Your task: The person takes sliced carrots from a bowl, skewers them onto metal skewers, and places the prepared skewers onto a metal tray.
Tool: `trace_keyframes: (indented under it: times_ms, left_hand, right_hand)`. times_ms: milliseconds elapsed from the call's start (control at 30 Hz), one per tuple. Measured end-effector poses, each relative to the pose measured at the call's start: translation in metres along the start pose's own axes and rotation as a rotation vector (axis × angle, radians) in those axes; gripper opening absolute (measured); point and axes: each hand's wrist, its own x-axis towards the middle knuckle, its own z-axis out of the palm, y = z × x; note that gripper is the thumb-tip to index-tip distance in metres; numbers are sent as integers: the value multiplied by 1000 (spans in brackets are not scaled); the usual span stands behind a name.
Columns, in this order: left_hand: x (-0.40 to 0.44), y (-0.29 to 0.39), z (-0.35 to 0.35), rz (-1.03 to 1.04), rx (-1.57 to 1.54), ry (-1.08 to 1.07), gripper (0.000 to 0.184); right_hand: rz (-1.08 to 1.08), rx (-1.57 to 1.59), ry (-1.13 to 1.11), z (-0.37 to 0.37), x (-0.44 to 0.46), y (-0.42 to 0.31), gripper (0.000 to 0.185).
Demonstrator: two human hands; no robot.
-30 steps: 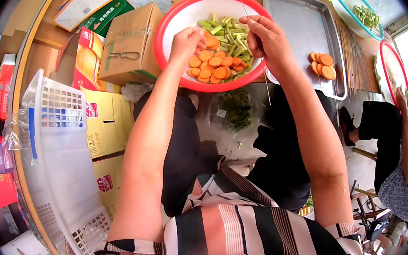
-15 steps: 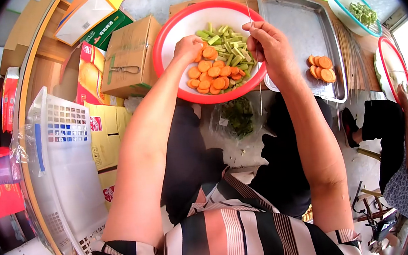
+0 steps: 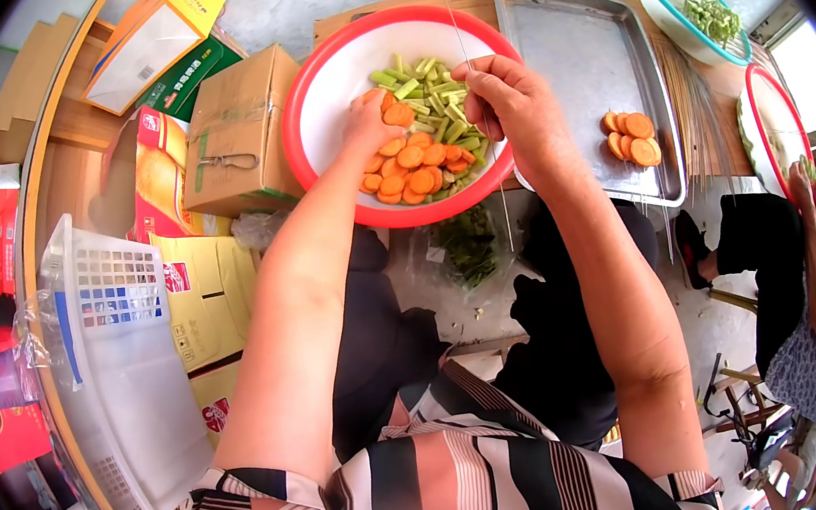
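A red-rimmed white basin (image 3: 306, 70) holds cut green stalks (image 3: 438, 95) and orange carrot slices (image 3: 410, 169). My left hand (image 3: 371, 123) is over the basin's left part, its fingers closed round some carrot slices (image 3: 396, 110). Over the right side of the basin, my right hand (image 3: 506, 98) pinches a thin skewer (image 3: 505, 206), which runs nearly upright past the fingers. Nothing can be seen threaded on it. On the metal tray (image 3: 571, 55) to the right, several carrot slices (image 3: 633, 138) lie in a small group.
Thin sticks (image 3: 695, 101) lie right of the tray. Beyond are a blue-rimmed bowl (image 3: 672, 8) and a red-rimmed bowl (image 3: 766, 128), where another person's hands (image 3: 811, 184) hold greens. A carton (image 3: 243, 133) and a white plastic basket (image 3: 128, 357) stand at the left.
The view has shifted, so the basin and tray appear further left. My left hand now has its fingers round carrot slices over the basin. My right hand keeps its pinch on the skewer.
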Motion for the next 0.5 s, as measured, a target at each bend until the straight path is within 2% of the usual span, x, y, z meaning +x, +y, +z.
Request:
trace_keyframes:
  times_ms: [33, 100, 133, 200, 233, 300, 333, 367, 433, 500]
  left_hand:
    - [1, 1, -2, 1, 0, -2, 76]
    - [1, 1, -8, -72, -19, -52, 59]
    - [2, -3, -9, -75, -16, -50, 59]
    - [3, -10, -10, 79, -69, -134, 38]
    - [5, -13, -12, 76, -65, -133, 38]
    - [5, -16, -16, -180, -355, -361, 26]
    - [-5, -2, -35, -236, -452, -447, 23]
    - [-11, 6, -46, -241, -449, -443, 23]
    - [-22, 15, -55, -282, -364, -574, 26]
    - [-31, 27, -64, -281, -313, -484, 26]
  right_hand:
    - [0, 0, 2, 0, -1, 0, 14]
    - [14, -42, 8, 1, -2, -2, 18]
    - [14, -39, 4, 2, -2, -3, 18]
    - [17, -63, 15, 1, -2, -4, 18]
    - [16, -59, 12, 1, -2, -3, 18]
    - [-20, -39, 10, -1, -2, -1, 16]
    - [-21, -35, 5, -1, -2, 1, 16]
    - [-30, -43, 1, -1, -2, 2, 16]
    - [-35, -50, -8, 0, -4, 5, 16]
    - [-36, -44, 3, -1, -6, 4, 16]
